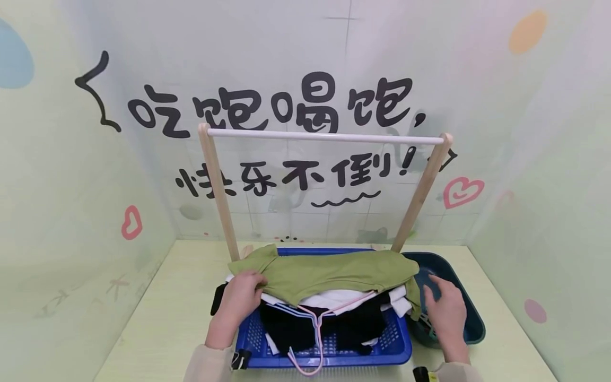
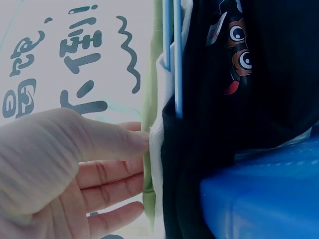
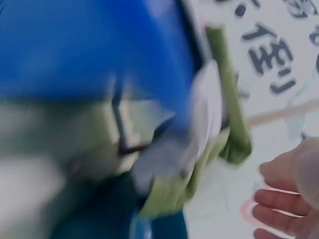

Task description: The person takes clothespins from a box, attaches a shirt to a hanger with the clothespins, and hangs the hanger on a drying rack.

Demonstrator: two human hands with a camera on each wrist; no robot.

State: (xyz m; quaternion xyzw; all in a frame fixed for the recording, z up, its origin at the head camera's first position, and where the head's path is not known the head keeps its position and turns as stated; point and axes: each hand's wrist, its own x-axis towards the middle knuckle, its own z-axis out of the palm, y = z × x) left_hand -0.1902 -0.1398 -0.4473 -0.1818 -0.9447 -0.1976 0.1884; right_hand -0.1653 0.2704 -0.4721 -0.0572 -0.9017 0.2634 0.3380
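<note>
One olive-green top (image 1: 324, 270) lies across the pile of clothes in the blue plastic basket (image 1: 329, 362), its long axis running left to right, roughly parallel to the white rod (image 1: 324, 136) of the wooden-legged rack behind. Its right end droops over the basket's side, towards the dark teal basin (image 1: 472, 318). At the other end, the left hand (image 1: 243, 294) pinches the edge of the cloth, thumb on the near face and fingers behind. The right hand (image 1: 447, 307) is empty, fingers loosely spread above the basin, just beside the top's drooping end.

Below the top's near edge, white cloth (image 1: 341, 298) shows, then black clothing (image 1: 291, 329) on which the left wrist view picks out a cartoon print (image 2: 241, 50) with round eyes. A pink hanger (image 1: 307, 374) and a blue hanger (image 1: 293, 311) lie together, the pink hook pointing at the person; their arms run out of sight under the cloth. The basin's contents are mostly covered by the right hand and too small to name. Blur smears the basket in the right wrist view.
</note>
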